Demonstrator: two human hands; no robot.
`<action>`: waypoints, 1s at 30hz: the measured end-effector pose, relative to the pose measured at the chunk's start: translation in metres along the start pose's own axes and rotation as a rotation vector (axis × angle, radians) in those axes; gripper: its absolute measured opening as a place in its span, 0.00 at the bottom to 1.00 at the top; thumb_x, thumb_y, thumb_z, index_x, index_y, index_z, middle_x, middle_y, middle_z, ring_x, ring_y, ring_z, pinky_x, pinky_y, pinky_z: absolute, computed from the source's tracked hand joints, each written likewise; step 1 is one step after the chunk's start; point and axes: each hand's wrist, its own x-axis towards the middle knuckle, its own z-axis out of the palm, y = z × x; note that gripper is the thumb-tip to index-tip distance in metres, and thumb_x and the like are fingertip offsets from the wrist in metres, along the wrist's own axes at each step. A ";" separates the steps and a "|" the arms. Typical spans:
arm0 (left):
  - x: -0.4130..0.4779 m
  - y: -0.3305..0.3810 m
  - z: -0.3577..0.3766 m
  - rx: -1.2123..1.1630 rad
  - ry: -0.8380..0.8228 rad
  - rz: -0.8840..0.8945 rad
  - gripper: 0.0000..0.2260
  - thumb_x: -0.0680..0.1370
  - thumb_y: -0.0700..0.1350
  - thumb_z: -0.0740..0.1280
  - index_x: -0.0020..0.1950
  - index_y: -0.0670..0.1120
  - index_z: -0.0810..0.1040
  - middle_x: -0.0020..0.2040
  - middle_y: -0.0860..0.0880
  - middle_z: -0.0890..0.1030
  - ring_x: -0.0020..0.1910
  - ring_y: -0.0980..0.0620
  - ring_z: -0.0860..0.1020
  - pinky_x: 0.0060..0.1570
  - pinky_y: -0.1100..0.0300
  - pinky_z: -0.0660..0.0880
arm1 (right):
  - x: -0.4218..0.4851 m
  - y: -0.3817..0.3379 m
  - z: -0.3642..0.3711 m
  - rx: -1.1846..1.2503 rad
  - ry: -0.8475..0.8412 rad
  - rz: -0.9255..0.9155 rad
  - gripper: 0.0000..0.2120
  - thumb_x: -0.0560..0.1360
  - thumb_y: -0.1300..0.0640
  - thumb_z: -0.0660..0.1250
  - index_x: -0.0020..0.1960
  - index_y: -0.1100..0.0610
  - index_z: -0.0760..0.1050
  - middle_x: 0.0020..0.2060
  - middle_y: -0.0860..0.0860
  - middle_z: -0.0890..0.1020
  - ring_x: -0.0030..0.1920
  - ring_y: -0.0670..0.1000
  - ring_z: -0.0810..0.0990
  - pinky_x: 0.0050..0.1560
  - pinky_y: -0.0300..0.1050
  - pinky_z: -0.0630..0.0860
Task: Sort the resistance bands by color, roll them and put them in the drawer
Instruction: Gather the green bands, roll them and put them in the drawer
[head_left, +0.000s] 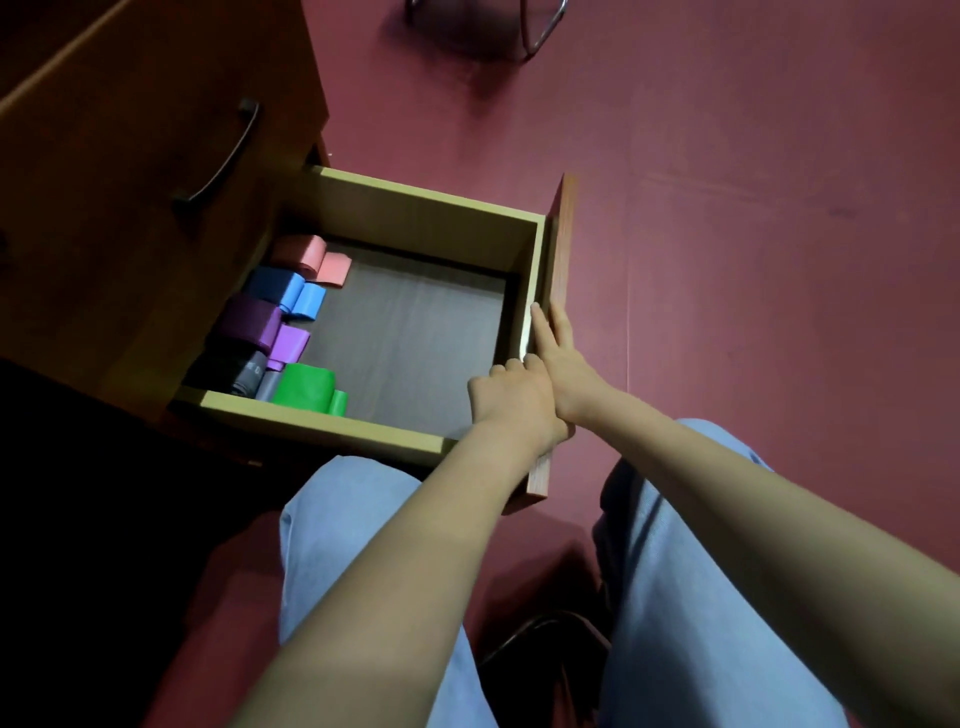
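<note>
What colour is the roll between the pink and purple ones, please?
Blue roll, seen best in the head view.

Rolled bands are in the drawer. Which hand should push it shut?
Right, probably. The right hand lies flat with straight fingers along the drawer front, free to push. The left hand curls over that front toward the inside and would need releasing first.
</note>
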 end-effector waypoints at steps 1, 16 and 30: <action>0.001 -0.003 -0.001 0.021 0.005 -0.008 0.27 0.72 0.54 0.65 0.65 0.42 0.64 0.60 0.43 0.73 0.60 0.45 0.72 0.54 0.52 0.69 | 0.003 -0.003 0.002 0.016 -0.011 0.008 0.38 0.76 0.63 0.60 0.74 0.54 0.36 0.73 0.53 0.33 0.68 0.64 0.63 0.67 0.55 0.64; -0.038 -0.123 -0.031 0.402 0.188 -0.110 0.35 0.76 0.44 0.61 0.74 0.44 0.42 0.70 0.40 0.61 0.70 0.41 0.59 0.69 0.41 0.52 | 0.002 -0.118 0.083 0.920 -0.158 0.207 0.29 0.79 0.56 0.56 0.74 0.55 0.45 0.73 0.56 0.61 0.70 0.56 0.66 0.70 0.53 0.64; -0.062 -0.225 -0.038 1.113 0.010 -0.171 0.33 0.80 0.55 0.49 0.72 0.33 0.39 0.75 0.34 0.42 0.74 0.37 0.40 0.70 0.44 0.36 | 0.026 -0.204 0.123 0.963 -0.484 0.189 0.29 0.71 0.75 0.49 0.66 0.55 0.68 0.42 0.51 0.77 0.32 0.47 0.68 0.36 0.40 0.67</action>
